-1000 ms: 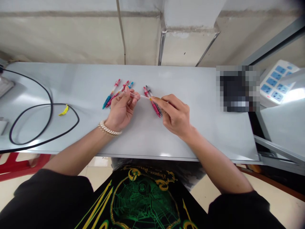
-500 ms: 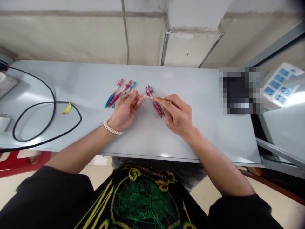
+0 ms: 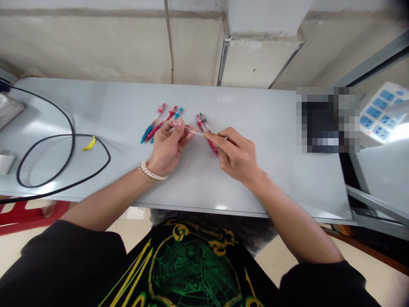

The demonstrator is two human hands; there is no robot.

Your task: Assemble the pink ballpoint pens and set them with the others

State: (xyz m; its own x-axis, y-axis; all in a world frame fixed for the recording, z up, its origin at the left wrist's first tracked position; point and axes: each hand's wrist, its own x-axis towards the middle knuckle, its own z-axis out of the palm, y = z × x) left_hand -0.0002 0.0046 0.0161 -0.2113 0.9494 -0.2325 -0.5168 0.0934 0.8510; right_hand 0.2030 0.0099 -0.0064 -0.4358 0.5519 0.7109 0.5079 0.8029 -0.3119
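Between my hands runs a thin clear tube (image 3: 198, 134), perhaps a pen part. Its left end is pinched by my left hand (image 3: 169, 145), and the thumb and fingers of my right hand (image 3: 238, 154) grip its right end. Just behind my left hand lie a pink and teal pen (image 3: 152, 123), a red pen (image 3: 159, 125) and a blue-topped pen (image 3: 179, 112), partly covered by my fingers. A red pen (image 3: 200, 123) and a grey-topped pen (image 3: 203, 119) lie side by side behind my right hand, which hides part of them.
A black cable (image 3: 73, 123) with a yellow tag (image 3: 89, 144) loops over the left of the grey table (image 3: 128, 102). A white block (image 3: 6, 163) is at the far left. On the right are a blurred-out dark object (image 3: 319, 123) and a white and blue power strip (image 3: 380, 113).
More of the clear tube shows at my left fingertips, and it now reaches further left across them. Both hands stay nearly in place. The view has shifted slightly.
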